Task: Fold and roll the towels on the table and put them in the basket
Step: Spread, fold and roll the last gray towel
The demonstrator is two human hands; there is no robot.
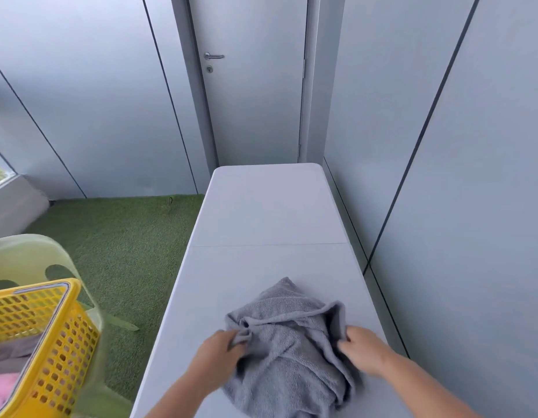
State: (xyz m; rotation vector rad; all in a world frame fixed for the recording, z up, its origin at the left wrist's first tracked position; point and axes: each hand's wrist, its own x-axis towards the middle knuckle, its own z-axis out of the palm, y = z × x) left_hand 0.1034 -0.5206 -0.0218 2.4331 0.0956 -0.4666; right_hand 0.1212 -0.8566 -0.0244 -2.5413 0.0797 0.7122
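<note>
At the table's (267, 206) near end both forearms reach forward; the left hand (219, 354) and right hand (363, 348) each pinch an edge of the crumpled grey towel (289, 351) lying between them.

left hand (220, 353) gripping, right hand (363, 349) gripping

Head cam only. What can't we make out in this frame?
All head view:
- grey towel: near edge cut off by the frame bottom; bunching hides its shape.
- left hand and right hand: fingers partly buried in towel folds.
- yellow basket: cut by left and bottom edges; its wall hides most contents.
- table: near end out of frame.
</note>
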